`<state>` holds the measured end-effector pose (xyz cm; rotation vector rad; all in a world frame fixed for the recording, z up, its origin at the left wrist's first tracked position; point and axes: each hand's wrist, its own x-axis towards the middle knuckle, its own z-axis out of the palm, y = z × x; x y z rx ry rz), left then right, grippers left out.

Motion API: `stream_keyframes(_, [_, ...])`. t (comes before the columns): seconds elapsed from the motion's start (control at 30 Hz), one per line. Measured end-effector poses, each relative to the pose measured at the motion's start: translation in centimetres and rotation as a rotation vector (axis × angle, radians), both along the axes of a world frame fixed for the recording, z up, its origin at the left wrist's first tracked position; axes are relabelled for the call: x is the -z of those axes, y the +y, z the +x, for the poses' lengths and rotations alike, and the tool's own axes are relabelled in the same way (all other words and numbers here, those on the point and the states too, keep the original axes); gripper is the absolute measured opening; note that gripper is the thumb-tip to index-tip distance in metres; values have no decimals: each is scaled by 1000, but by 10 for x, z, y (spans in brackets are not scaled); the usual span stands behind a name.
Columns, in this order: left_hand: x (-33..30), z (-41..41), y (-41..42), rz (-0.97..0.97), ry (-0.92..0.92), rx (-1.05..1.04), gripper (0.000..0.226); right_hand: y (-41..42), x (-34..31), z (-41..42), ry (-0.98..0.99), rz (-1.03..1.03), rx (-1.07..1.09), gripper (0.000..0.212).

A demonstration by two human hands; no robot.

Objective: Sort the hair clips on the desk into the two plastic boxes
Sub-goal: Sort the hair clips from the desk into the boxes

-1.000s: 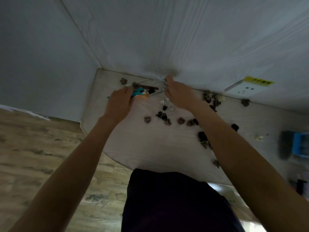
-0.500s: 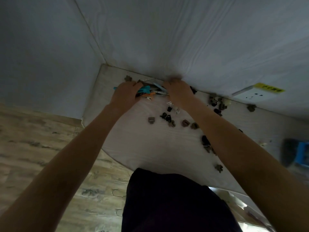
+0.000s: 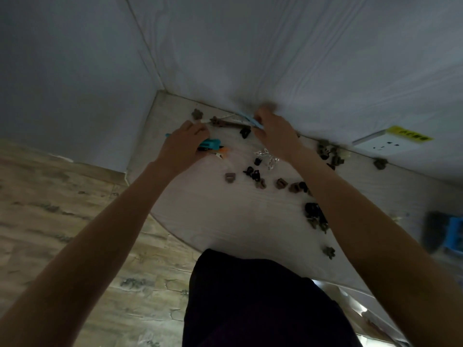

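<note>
Small hair clips lie scattered on the pale desk [image 3: 218, 221]: brown ones [image 3: 230, 177], black ones [image 3: 251, 172], clear sparkly ones [image 3: 266, 156], and a dark cluster [image 3: 314, 214] by my right forearm. My left hand [image 3: 183, 144] is closed over teal clips [image 3: 211, 144] with an orange one [image 3: 223, 150] beside them. My right hand [image 3: 273, 131] pinches a light blue piece [image 3: 248, 119] at the wall. Whether that piece is a clip or a box edge, I cannot tell. A clear plastic box [image 3: 229, 123] with brown clips lies between my hands, and a black clip [image 3: 245, 132] sits in front of it.
More brown clips sit along the wall at the back right [image 3: 328, 152], with one apart [image 3: 380, 163] and one near the corner [image 3: 197, 113]. A white wall socket [image 3: 385, 144] has a yellow label. A blurred blue object [image 3: 454, 236] is at the far right. The desk's curved front edge meets my dark clothing.
My hands have drawn apart at the desk's back corner. The black clip and the clear box now show between them. My left hand still covers the teal clips.
</note>
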<state>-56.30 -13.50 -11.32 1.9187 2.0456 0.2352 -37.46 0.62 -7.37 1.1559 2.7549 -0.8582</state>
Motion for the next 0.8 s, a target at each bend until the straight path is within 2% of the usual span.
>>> stream_keyframes(0.1, [-3,1,2,-11,-10,2,33,-4,5,-24,-27,163,-85,29])
stream_keyframes(0.2, [-3,-1,3,-8,-13,18,40,-7,10,-46,-137,337,-165,42])
stream_keyframes(0.27, [-2,-4,3,-8,0,42,42,-9,14,-54,-132,403,-191,44])
stream_keyframes(0.37, [-1,-7,2,-40,8,32,41,-12,19,-58,-99,409,-188,45])
stream_keyframes(0.5, [-1,-5,-1,-59,-3,-21,41,-15,25,-60,-176,410,-214,61])
stream_keyframes(0.57, [-2,-3,-1,-75,9,-44,43,-20,32,-60,-294,334,-210,64])
stream_keyframes(0.7, [1,-1,-7,-64,30,-52,44,-25,36,-62,-380,416,-130,49])
stream_keyframes(0.73, [2,0,-8,-60,29,-54,44,-25,35,-61,-383,382,-124,46])
stream_keyframes(0.8, [3,2,-11,-58,28,-75,42,-24,36,-60,-360,355,-199,41])
